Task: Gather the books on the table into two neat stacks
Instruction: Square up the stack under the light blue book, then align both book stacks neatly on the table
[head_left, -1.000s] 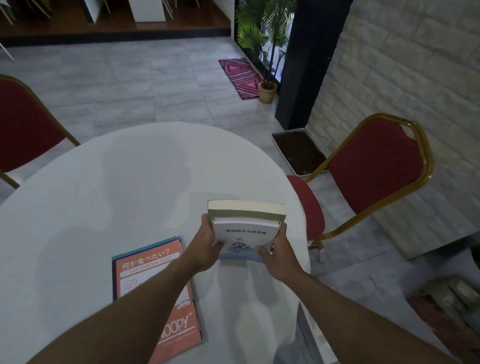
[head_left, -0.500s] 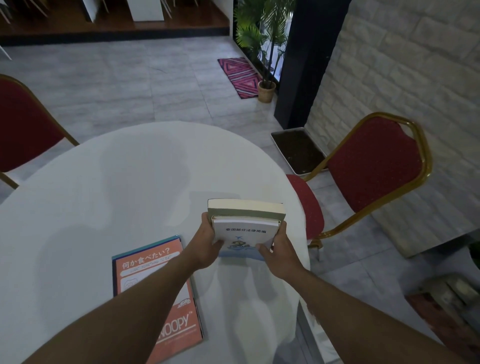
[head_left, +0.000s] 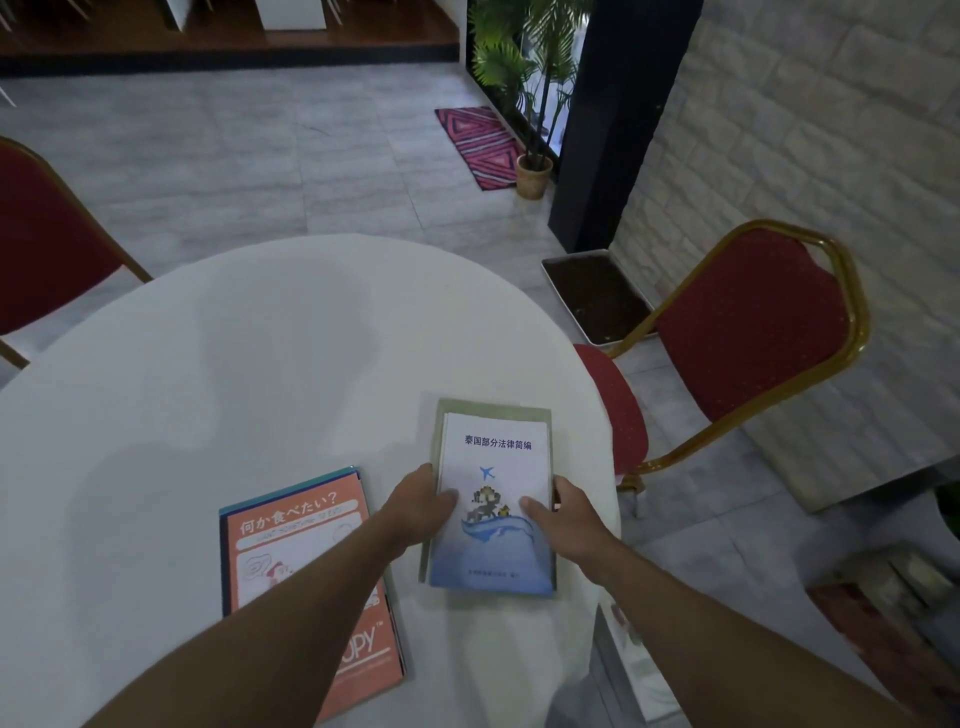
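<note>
Both hands, left hand (head_left: 423, 501) & right hand (head_left: 563, 514), grip book stack (head_left: 493, 467) sides, nr table (head_left: 260, 364) edge.

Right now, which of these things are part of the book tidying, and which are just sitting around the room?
Part of the job:
white-and-blue book, held by left hand and right hand
green book beneath it
orange book, on a blue-edged one
table

Just lying about:
red chairs
potted plant
patterned rug
tray of soil
</note>
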